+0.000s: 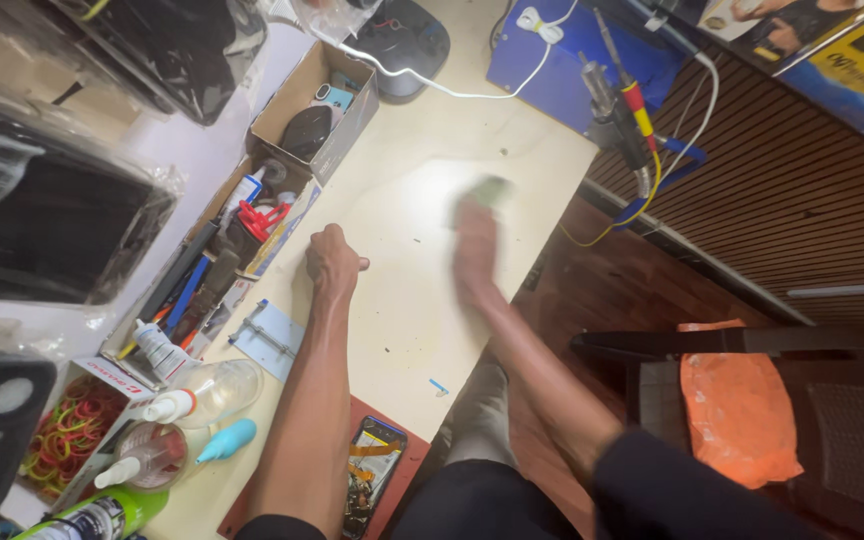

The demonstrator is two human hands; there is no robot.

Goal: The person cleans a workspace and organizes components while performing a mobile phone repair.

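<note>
Pressing a green cloth [492, 190] under the blurred right hand [474, 240] on the table [402, 320].

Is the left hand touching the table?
Touching. The head view shows the left hand closed in a fist, resting directly on the pale table with no gap under it.

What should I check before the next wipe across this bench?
1. Right hand on the green pad: cannot tell, both are motion-blurred.
2. Left hand resting as a fist on the tabletop: ok.
3. Tabletop ahead of the pad free of parts: ok, only small specks.
4. Opened phone out of the wiping path at the near edge: ok.
5. White cable clear of the hands: ok.
</note>
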